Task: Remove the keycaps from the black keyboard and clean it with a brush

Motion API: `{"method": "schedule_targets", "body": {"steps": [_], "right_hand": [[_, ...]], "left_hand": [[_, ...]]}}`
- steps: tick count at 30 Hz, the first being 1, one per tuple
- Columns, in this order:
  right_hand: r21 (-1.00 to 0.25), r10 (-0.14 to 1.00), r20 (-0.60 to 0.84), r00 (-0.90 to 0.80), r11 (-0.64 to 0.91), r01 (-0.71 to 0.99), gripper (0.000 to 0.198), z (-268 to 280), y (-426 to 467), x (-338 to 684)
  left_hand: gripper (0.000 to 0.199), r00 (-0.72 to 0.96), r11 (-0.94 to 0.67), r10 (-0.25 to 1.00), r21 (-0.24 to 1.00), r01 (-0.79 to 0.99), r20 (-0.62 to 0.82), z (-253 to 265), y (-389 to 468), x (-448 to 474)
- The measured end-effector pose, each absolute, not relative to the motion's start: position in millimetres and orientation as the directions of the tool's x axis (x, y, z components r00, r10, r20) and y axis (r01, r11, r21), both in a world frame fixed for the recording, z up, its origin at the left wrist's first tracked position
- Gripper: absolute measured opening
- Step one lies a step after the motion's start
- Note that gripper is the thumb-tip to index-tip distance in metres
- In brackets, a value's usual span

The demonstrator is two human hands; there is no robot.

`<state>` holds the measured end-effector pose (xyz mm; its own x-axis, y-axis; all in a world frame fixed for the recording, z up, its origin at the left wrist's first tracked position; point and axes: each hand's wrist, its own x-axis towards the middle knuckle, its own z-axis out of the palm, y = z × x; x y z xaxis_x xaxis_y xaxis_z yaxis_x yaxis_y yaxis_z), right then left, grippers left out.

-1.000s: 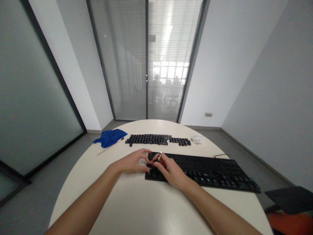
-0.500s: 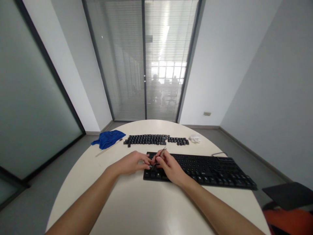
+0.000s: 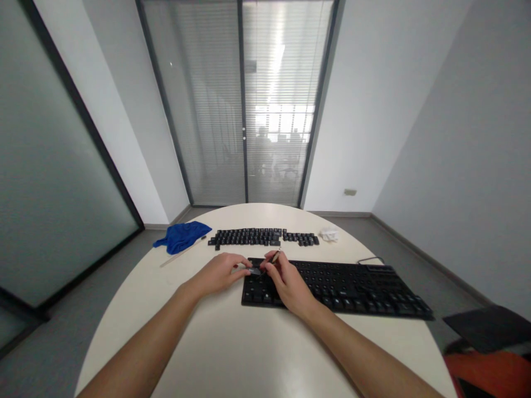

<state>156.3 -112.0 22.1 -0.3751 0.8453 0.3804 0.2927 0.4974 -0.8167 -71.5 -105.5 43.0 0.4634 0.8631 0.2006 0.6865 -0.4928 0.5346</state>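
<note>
A black keyboard (image 3: 352, 287) lies on the table with many of its keys off. My left hand (image 3: 219, 273) is over its left end, thumb and fingers pinching a long dark keycap (image 3: 254, 271) lifted off the board. Close beside it, my right hand (image 3: 290, 284) is closed around a slim tool with a light-brown handle (image 3: 275, 256). The tool's upper end sticks out above the fingers; its lower end is by the keycap, too small to make out.
Loose keycaps (image 3: 249, 236) stand in rows beyond the keyboard. A blue cloth (image 3: 182, 236) and a thin brush (image 3: 182, 252) lie at the left. Crumpled white tissue (image 3: 329, 235) is at the right. The keyboard's cable (image 3: 370, 258) curls behind it. A chair (image 3: 489, 359) stands off the right edge.
The left hand has risen slightly from the keys, and the long keycap now shows between its fingers. My right hand's tool has shifted up a little with it.
</note>
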Motion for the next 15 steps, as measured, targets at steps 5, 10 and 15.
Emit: {"method": "schedule_targets", "body": {"steps": [5,10,15], "right_hand": [[-0.805,0.862,0.398,-0.314,0.492,0.33,0.024,26,-108,168],[-0.792,0.867,0.417,-0.273,0.494,0.359,0.026,30,-100,183],[-0.783,0.873,0.412,-0.261,0.485,0.389,0.025,30,-94,190]], "left_hand": [[0.026,0.26,-0.444,0.875,0.46,0.769,0.409,44,-93,-94],[0.03,-0.116,-0.185,0.84,0.482,0.857,0.53,33,-77,-132],[0.027,-0.227,-0.005,0.868,0.466,0.885,0.441,18,-73,-166]]}}
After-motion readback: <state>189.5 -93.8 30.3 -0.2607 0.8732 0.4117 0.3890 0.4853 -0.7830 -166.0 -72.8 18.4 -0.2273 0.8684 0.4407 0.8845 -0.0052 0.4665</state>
